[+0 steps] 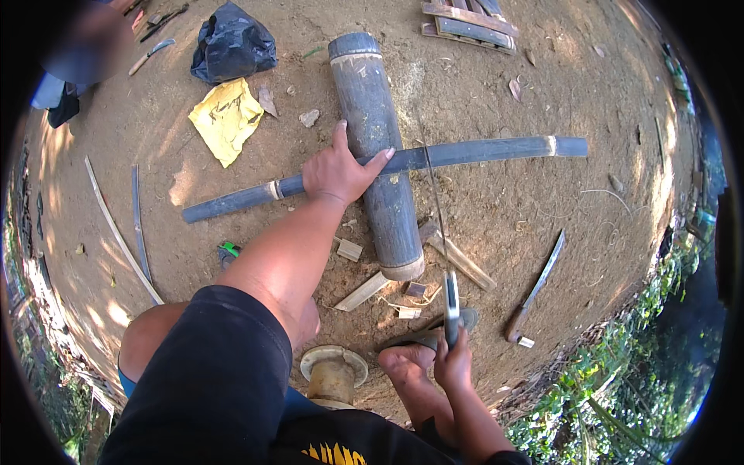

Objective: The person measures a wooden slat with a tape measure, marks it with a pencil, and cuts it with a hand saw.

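Observation:
My left hand (338,169) presses down flat on a long split bamboo strip (473,153), fingers spread, where the strip crosses over a thick grey bamboo log (380,155). The strip runs left to right across the dirt. My right hand (453,359) is closed around the handle of a saw (450,298), held near my bare foot (407,364). Its thin blade reaches up toward the strip, just right of the log.
A long knife (536,288) lies on the dirt at right. A hammer (453,252) and small wood offcuts lie beside the log's near end. Yellow cloth (226,118) and a black bag (232,45) sit far left. Thin bamboo slats (124,232) lie at left, planks (469,23) at top.

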Demonstrator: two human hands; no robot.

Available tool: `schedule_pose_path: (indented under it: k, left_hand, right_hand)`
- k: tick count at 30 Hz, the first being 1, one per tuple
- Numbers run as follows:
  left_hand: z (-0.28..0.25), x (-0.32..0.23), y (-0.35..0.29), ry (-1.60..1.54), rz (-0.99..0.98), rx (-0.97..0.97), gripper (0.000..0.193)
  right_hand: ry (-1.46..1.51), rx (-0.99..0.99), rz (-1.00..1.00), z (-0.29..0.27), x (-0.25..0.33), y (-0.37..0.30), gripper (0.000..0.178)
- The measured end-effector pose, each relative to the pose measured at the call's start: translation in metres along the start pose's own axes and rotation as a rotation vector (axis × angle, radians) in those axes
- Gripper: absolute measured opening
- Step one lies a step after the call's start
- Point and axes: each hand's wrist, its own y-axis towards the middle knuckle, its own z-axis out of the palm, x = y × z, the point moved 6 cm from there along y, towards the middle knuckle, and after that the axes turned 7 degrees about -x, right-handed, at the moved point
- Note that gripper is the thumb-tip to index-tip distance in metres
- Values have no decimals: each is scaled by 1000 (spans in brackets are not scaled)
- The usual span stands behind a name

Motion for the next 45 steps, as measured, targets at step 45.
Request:
schedule_pose_path:
  k: [45]
  left_hand:
    - [3,-1,-3,12,-4,-30,102]
  right_hand:
    - [30,-13,-103,8,118,88,36]
